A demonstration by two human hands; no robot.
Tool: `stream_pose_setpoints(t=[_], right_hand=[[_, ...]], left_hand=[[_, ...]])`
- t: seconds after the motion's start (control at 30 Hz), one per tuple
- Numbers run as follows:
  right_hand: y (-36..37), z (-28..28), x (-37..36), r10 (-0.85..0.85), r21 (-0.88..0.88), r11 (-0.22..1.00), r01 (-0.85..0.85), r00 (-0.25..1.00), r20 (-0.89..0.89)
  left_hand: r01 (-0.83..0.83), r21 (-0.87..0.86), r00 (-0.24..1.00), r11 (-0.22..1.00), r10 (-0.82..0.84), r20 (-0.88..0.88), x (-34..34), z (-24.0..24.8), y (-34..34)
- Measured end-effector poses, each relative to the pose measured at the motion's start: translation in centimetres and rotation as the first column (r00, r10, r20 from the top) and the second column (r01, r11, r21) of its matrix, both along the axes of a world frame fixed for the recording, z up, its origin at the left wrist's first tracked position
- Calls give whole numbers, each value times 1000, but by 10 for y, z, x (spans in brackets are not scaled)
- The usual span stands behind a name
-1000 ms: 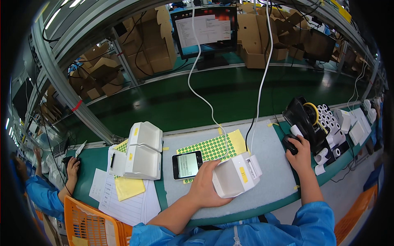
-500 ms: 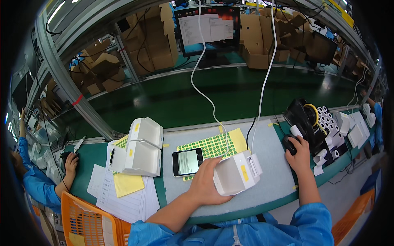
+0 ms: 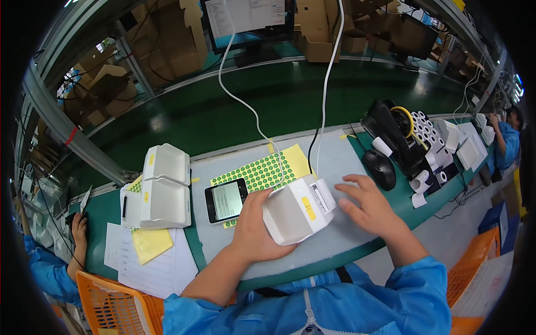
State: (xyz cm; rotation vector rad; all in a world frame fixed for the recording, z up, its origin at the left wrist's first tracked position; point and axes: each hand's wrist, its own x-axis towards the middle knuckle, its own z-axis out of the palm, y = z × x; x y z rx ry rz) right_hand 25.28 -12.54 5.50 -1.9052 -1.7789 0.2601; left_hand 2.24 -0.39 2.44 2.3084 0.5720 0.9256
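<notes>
My left hand point(image 3: 255, 231) grips the left side of a white plastic housing point(image 3: 287, 215) with a deep open tray and a yellow sticker. A white cable point(image 3: 254, 109) and a black one run down behind it. Fingers spread, my right hand point(image 3: 365, 206) hovers just right of the housing, holding nothing. Left of the housing lies a phone-like device point(image 3: 226, 201) with a lit screen, partly over a sheet of round green stickers point(image 3: 257, 173). Farther right, the black computer mouse point(image 3: 379, 169) rests untouched on the green mat.
Two similar white housings point(image 3: 166, 187) stand at left on papers point(image 3: 159, 273). A black tape dispenser point(image 3: 393, 137) and several paper rolls point(image 3: 427, 134) sit at right. Beyond the bench is a monitor point(image 3: 248, 22). A co-worker's hand point(image 3: 79, 229) is at far left, beside an orange crate point(image 3: 114, 304).
My right hand has let go of the mouse and moved left toward the housing, fingers spreading. My left hand stays on the housing. The whole view has shifted.
</notes>
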Motion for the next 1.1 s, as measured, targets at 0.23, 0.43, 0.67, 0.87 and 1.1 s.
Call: stream_pose_setpoints(t=[0.23,0.43,0.67,0.87,1.1], right_hand=[[7,10,-29,183,202,975,-95,856,-483],[23,-3,-32,89,275,954,118,765,-638],[8,-13,-31,101,495,868,38,963,-251],[14,-3,-33,59,474,878,67,968,-245],[25,21,-39,-25,129,988,82,921,-389]], left_hand=[[3,8,1000,1000,-3,1,3,2,-2],[-44,22,999,999,44,-12,0,4,-2],[-57,-5,997,998,57,-45,6,-6,-10],[14,43,1000,999,-15,17,-1,-7,-9],[21,109,998,994,-27,56,-1,-12,-10]])
